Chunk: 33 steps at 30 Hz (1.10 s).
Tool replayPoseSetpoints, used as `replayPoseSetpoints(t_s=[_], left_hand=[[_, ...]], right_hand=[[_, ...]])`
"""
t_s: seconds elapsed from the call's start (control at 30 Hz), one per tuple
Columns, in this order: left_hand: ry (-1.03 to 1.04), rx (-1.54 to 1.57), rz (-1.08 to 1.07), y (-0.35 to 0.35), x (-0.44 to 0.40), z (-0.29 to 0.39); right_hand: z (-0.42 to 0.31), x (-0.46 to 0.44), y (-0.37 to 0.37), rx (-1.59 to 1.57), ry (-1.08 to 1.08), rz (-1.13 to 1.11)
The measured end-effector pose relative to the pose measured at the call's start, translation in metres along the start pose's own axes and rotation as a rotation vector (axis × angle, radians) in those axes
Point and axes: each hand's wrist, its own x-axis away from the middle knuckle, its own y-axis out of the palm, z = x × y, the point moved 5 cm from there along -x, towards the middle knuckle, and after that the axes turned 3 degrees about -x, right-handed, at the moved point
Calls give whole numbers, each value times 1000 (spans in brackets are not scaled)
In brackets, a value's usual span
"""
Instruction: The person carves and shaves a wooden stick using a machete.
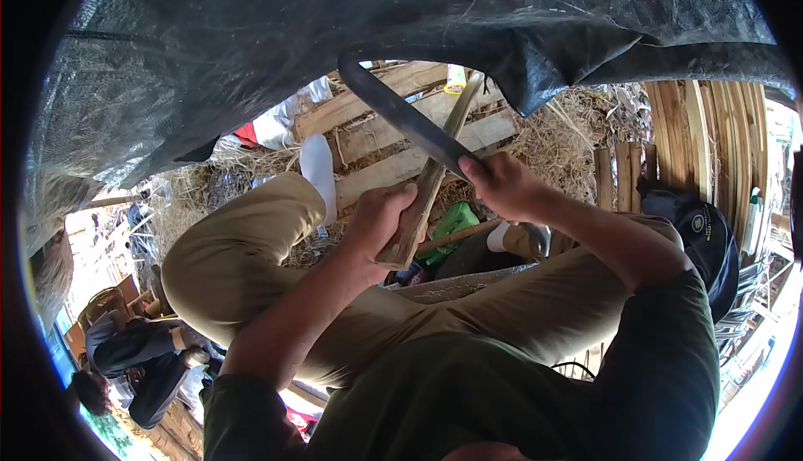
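Note:
My left hand [381, 220] is closed around the lower part of a long, narrow piece of wood [429, 183], which slants up and away to the right. In my right hand [504, 185] is a machete [397, 114] with a dark, wide blade and a curved tip; its handle is mostly hidden by my fingers. The blade points up and to the left and crosses the wood just above my left hand. Whether the edge touches the wood, I cannot tell. Both lie above the gap between my bent knees.
A black tarp [276, 26] hangs low across the front. Wooden slats [381, 137] and straw [556, 139] cover the ground. A green bag [454, 222] lies below the wood. At right are stacked boards [728, 139] and a dark cap [694, 231]. Another person [138, 361] sits at lower left.

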Motion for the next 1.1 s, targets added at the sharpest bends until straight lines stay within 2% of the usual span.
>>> replayPoseSetpoints(t_s=[0.1, 0.13, 0.23, 0.27, 0.33, 0.4, 0.53, 0.63, 0.67, 0.77, 0.8, 0.9, 0.93, 1.1], left_hand=[[17, -13, -34, 0, -2, -1], [33, -7, -62, -1, -3, -3], [27, -4, -73, -1, -6, -1], [22, -33, -34, -2, -5, -2], [-7, -98, 48, -4, 1, -6], [14, -55, -21, -3, -2, -7], [40, -8, -72, -1, -4, 2], [22, -83, 23, 1, 8, 5], [27, -74, 4, 0, 5, 4], [28, -38, -54, -1, 1, -1], [29, -21, -63, 0, 2, 1], [21, -47, -43, 4, 6, 9], [3, -67, -22, 3, 9, 5], [26, -16, -77, 6, 9, 5]], right_hand=[[29, -22, -10, -7, 153, -70], [32, -28, -19, 10, 126, -33], [31, -22, -12, -68, 220, -3], [22, -10, 5, -139, 163, -90], [20, -6, 3, -75, 115, -130], [19, -12, -9, -24, 100, -93], [39, -29, -15, -153, 241, 55], [3, 9, 12, -139, 92, -141], [10, 3, 9, -183, 184, -181], [33, -22, -18, -80, 159, -80], [38, -26, -26, -132, 126, -53], [7, 2, 8, -217, 216, -70], [1, 9, 14, -87, 71, -108], [22, -10, -14, -188, 140, -119]])
